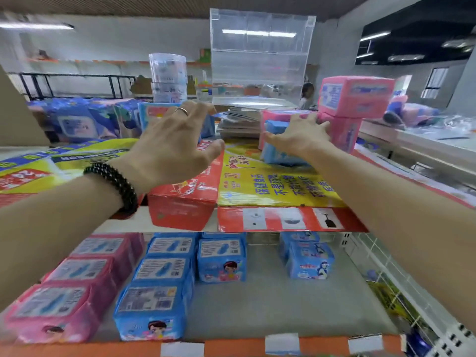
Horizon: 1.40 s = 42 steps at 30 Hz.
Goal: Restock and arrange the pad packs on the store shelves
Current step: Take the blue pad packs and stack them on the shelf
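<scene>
Both my arms reach out over the top of the shelf unit. My left hand (172, 140), with a ring and a black bead bracelet, hovers with spread fingers over a blue pad pack (154, 112) lying on the top. My right hand (300, 135) rests with spread fingers on another blue pad pack (277, 140), which stands in front of stacked pink pad packs (355, 99). On the shelf below, pink packs (85, 274) fill the left row, blue packs (159, 287) run beside them, and two blue packs (309, 261) stand further right.
Yellow and red posters (273, 184) cover the shelf top. A red carton (185, 204) overhangs its front edge. A clear acrylic case (260, 55) and a clear jar (168, 78) stand behind. Blue wipe packs (82, 119) lie at the left. Wire mesh (381, 274) bounds the lower shelf's right side.
</scene>
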### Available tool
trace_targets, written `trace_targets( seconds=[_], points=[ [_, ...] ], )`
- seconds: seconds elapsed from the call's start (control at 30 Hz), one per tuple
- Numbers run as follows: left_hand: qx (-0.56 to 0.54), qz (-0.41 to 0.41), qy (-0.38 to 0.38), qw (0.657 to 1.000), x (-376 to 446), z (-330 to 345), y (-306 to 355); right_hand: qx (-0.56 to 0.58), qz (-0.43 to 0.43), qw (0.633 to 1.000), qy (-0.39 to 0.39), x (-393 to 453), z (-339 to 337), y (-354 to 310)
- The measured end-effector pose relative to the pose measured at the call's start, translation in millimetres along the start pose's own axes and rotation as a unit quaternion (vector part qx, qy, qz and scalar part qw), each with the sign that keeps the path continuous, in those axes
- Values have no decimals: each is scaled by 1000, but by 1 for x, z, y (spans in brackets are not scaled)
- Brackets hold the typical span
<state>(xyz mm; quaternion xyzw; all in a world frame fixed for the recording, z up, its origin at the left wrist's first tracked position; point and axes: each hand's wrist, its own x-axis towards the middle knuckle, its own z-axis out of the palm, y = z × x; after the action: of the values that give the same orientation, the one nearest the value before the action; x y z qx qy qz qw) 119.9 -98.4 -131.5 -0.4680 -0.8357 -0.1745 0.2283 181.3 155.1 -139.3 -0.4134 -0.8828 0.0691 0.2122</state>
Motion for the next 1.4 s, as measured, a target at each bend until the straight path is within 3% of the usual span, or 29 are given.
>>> trace_targets(
  seconds=[0.27,0.4,0.53,0.63,0.77,0.83,0.93,1.0,1.07,1.2,1.4],
  points=[
    [-7,-17,-7,1000,-2,8,-3,47,-40,997,51,-8,1,2],
    [-105,-61,-21,992,0,6,-14,103,-96,988,55,-15,-13,-4],
    [-197,-98,-58,974,8,5,-25,245,-201,948,22,-29,-34,-13],
    [-319,-110,-127,933,11,5,-32,398,-268,872,-92,-47,-47,-14],
    [-490,-128,-183,842,7,3,-32,597,-337,688,-239,-60,-50,-18],
    [-561,-135,-195,793,6,1,-29,650,-341,614,-291,-67,-50,-27],
    [-662,-156,-178,712,5,-6,-22,690,-346,542,-333,-73,-49,-35],
    [-711,-160,-163,665,3,-10,-20,716,-331,513,-337,-73,-47,-36],
    [-718,-152,-154,661,1,-12,-23,729,-314,518,-319,-70,-45,-36],
    [-693,-132,-138,695,-1,-18,-35,717,-304,557,-291,-67,-40,-33],
    [-655,-121,-143,732,-7,-23,-41,662,-249,657,-261,-64,-34,-24]
  ],
)
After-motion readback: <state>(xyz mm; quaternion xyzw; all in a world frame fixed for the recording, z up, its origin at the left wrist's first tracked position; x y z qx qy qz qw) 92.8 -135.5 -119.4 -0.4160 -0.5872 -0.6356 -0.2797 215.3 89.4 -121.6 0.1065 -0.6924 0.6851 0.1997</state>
